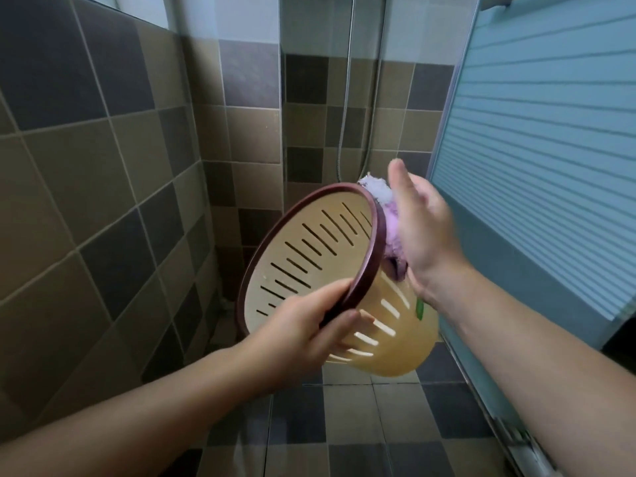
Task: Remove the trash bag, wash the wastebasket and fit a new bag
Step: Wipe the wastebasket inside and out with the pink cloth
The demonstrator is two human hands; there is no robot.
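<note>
Above the tiled shower floor (344, 425) we hold the wastebasket (309, 249) in the air, tipped on its side with its open mouth facing left and up. Our left hand (303, 335) curls round the dark maroon rim (375, 242) at its lower edge, thumb inside, fingers on the slotted wall. Our right hand (423, 228) presses a purple cloth (390, 222) flat against the outer wall near the rim, fingers mostly straight. A shower hose (347, 91) hangs on the tiled wall behind.
</note>
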